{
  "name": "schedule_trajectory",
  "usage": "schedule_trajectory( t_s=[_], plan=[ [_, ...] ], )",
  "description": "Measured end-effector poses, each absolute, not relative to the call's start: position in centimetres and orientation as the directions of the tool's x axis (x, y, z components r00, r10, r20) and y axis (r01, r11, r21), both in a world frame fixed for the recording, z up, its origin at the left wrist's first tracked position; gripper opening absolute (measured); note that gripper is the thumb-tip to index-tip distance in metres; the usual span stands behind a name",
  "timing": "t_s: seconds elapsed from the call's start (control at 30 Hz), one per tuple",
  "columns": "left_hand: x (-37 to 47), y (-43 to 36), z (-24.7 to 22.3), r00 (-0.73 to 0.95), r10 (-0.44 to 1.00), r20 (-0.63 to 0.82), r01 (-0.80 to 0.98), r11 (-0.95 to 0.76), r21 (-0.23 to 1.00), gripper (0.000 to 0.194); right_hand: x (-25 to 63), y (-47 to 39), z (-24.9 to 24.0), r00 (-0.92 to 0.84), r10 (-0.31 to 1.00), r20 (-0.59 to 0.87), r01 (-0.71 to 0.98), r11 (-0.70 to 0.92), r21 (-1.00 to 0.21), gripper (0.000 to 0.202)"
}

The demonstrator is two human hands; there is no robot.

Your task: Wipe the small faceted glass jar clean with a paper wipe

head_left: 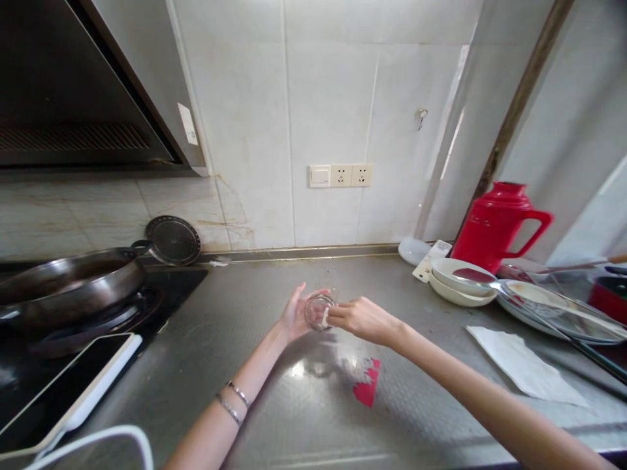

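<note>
Above the middle of the steel counter, my left hand [295, 316] holds a small, round, clear glass dish [316, 312], its opening towards the camera. From the right, my right hand [365, 318] reaches to the dish with its fingers pressed together on a small white wad [325, 318], which looks like tissue. The wad is at the right inside part of the dish. On the counter below my hands lies a torn red piece [367, 386].
At the left, a metal pan [73, 281] sits on the stove, with a phone [68, 391] in front. A red thermos [490, 228], stacked bowls [460, 297], plates and a white paper sheet [524, 362] stand or lie at the right.
</note>
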State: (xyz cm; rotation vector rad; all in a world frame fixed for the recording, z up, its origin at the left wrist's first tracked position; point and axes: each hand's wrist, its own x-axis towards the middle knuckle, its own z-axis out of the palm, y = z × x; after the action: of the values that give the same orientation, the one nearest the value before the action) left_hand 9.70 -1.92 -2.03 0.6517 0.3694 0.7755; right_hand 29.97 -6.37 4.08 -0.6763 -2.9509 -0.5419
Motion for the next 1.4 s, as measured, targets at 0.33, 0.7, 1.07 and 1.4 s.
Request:
schedule_trajectory(
  t_s=[0.33,0.7,1.07,1.4],
  plan=[
    [10.7,-2.7,-2.1,0.653,0.732,-0.195,-0.379,0.539,0.752,0.045,29.4,-6.0,4.9,-0.910,0.415,0.019,0.388,0.833,0.395,0.018],
    [11.1,-3.1,-1.1,0.290,0.957,-0.012,-0.740,0.232,0.632,0.038,26.7,-8.7,4.7,-0.698,0.692,0.187,0.709,0.703,0.046,0.038],
    [11.6,-3.6,-1.2,0.224,0.972,-0.073,-0.762,0.221,0.609,0.040,23.1,-7.9,-1.4,-0.375,0.799,0.470,0.649,0.588,-0.482,0.038],
    [11.7,-3.6,-1.3,0.405,0.913,0.051,-0.775,0.313,0.548,0.041,27.2,-5.9,2.8,-0.712,0.618,0.333,0.670,0.739,0.063,0.022]
  ],
)
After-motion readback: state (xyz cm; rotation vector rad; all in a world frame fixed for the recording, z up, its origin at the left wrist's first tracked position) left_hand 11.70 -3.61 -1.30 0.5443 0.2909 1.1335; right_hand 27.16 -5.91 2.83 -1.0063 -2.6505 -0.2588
